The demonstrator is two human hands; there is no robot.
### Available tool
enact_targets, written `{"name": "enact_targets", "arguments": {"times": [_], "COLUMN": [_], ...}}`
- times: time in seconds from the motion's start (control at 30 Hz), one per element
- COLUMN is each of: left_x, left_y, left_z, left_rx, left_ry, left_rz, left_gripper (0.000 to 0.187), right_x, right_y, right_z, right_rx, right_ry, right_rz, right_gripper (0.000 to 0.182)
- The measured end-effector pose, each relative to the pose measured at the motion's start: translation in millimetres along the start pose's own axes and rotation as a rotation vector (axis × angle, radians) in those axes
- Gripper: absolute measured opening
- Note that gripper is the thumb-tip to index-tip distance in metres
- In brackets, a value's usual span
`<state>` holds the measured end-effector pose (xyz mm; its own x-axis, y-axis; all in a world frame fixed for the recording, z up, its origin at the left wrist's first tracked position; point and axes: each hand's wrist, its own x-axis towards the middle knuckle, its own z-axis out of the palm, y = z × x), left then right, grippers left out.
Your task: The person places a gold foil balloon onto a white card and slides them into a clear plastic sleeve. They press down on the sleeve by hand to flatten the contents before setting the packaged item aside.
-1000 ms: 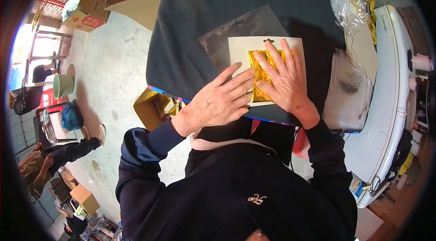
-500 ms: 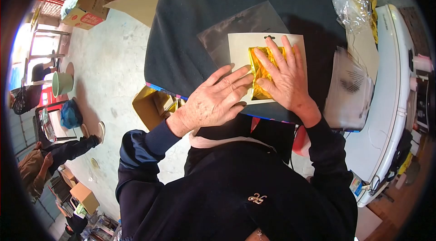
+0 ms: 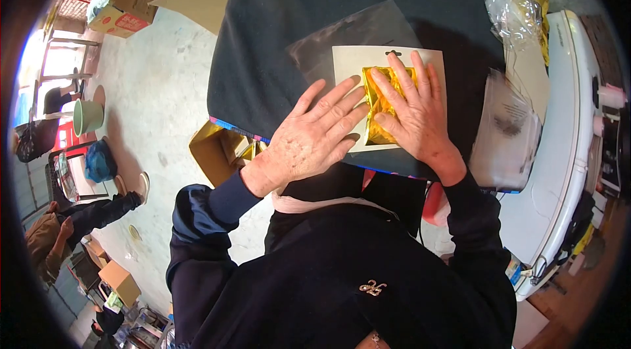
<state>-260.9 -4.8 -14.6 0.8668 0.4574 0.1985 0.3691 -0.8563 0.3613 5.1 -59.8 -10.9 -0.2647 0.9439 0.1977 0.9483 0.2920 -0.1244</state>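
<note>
A folded piece of gold foil is lying on a pale backing card, its long axis running from 12 to 6 o'clock, with its upper end pointing toward the hang slot at the card's 12 o'clock edge. The card is sitting on the dark-covered worktop, near its 6 o'clock edge, and is overlapping a clear plastic sleeve that is sticking out at 10 o'clock from under it.

The right hand is lying flat and open, fingers spread, pressing down on the foil's 3 o'clock side. The left hand is also lying open and flat, its fingers reaching in from 8 o'clock and touching the foil's 9 o'clock edge; neither hand is gripping anything.

Compared with a second ago, the left hand is now spreading wider and reaching farther across the card, while the right hand is staying in much the same place on the foil. The foil is keeping its direction.

At 3 o'clock of the card, a stack of clear bags is lying by a white appliance. At 1 o'clock, crumpled plastic is lying on the worktop.
</note>
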Motion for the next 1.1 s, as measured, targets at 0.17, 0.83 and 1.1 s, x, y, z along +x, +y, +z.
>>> {"name": "enact_targets", "arguments": {"times": [0.17,0.83,1.1], "left_x": [2.8,16.3,18.8], "left_y": [1.4,-3.4,-6.0], "left_z": [1.2,-1.9,-2.1], "left_rx": [0.021,0.049,0.057], "left_ry": [-0.055,-0.028,0.000], "left_rz": [0.002,0.056,0.087], "left_gripper": [0.062,0.056,0.048], "right_x": [0.2,-2.1,-1.8], "right_y": [0.2,2.8,1.4], "right_z": [-0.8,1.3,-0.1], "right_rx": [-0.009,-0.022,0.035], "right_ry": [-0.013,-0.039,-0.031], "right_rz": [-0.003,-0.013,-0.010], "right_gripper": [0.063,0.066,0.077]}}
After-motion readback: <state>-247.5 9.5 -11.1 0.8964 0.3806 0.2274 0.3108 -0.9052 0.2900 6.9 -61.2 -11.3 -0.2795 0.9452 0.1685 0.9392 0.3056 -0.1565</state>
